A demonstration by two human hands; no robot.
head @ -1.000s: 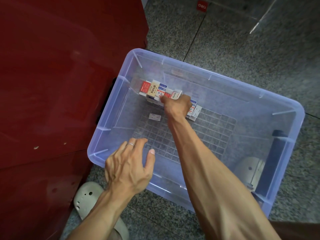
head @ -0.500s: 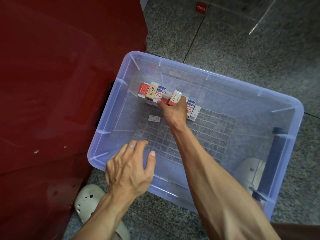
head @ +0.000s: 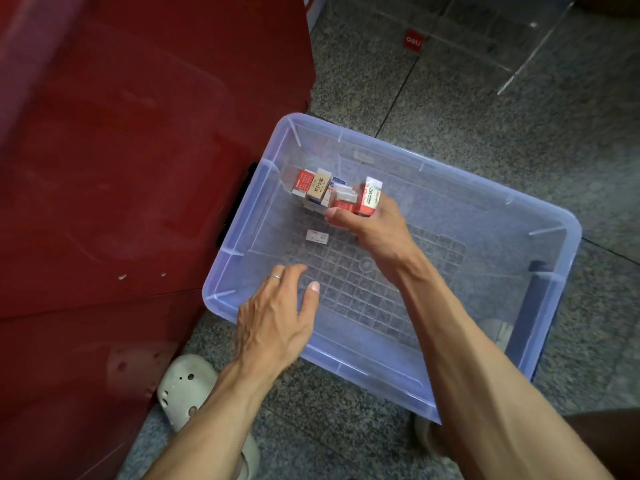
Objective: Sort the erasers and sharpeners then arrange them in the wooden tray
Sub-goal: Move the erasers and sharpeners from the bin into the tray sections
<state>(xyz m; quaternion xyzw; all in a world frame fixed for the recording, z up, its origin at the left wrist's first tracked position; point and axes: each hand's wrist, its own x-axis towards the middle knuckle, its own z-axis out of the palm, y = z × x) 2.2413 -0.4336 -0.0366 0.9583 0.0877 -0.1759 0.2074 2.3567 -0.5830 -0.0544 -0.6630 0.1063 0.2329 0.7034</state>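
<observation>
Speckled grey stone flooring (head: 485, 140) is seen around a translucent blue plastic bin (head: 540, 216), which serves as the landmark. A glossy red cabinet (head: 121, 168) stands against the bin's left wall, and a clear acrylic stand (head: 512, 46) with a small red label is seen on the floor beyond the bin's far side. A pale perforated clog (head: 187, 389) is visible just outside the bin's near left corner.

Inside the bin, toward its far left corner, a cluster of boxed erasers (head: 313, 187) is gathered, packed closely side by side on the gridded bottom. A single small white eraser (head: 317, 235) lies flat on the bin's floor, a little nearer than the cluster and apart from it.

The right hand (head: 374, 230) is reached into the bin from its near side, and a red-and-white eraser (head: 370, 199) is grasped in its curled fingers, with the thumb pressed along the lower edge; further red packets are seen held against it, though their number cannot be told. The held eraser is raised just right of the cluster.

The left hand (head: 277, 317) is held over the bin's near left rim, fingers relaxed and slightly spread, nothing grasped. A ring is worn on one finger. No wooden tray is shown.
</observation>
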